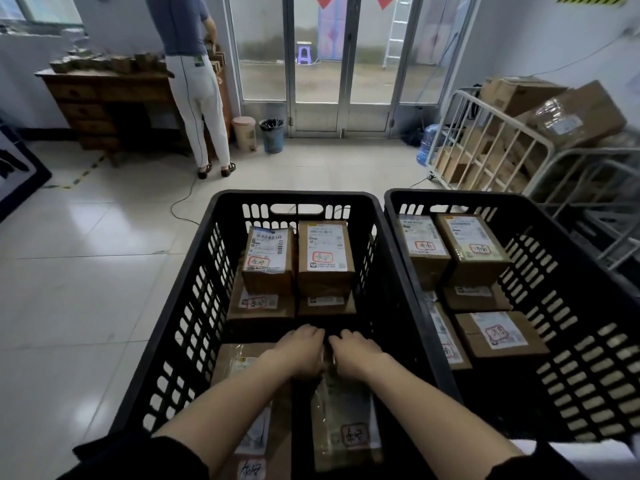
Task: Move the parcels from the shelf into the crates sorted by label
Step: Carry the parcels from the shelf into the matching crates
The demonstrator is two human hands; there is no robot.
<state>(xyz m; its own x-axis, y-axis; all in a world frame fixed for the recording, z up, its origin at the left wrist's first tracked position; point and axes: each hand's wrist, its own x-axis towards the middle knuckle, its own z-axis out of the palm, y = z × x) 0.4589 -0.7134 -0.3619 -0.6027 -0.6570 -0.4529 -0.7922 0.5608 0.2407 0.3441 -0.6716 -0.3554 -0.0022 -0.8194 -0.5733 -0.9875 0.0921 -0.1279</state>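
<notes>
Reaching down into the left crate [194,271], both hands met at about 6 o'clock of its floor. The left hand [300,348] and right hand [356,353] sat knuckle to knuckle, fingers curled downward over the far end of a long parcel [341,410] wrapped in glossy film; whether they were gripping it or only pressing on it could not be told. That parcel ran from under the hands toward 6 o'clock, beside another flat parcel [242,372] at its 9 o'clock. Stacked boxes [298,261] stood at 12 o'clock against the far wall. At 3 o'clock the right crate [568,306] held more labelled boxes. The film looked slippery and the cardboard stiff and probably light, so the safer hold seemed to be the short ends or edges, not the slick top.
</notes>
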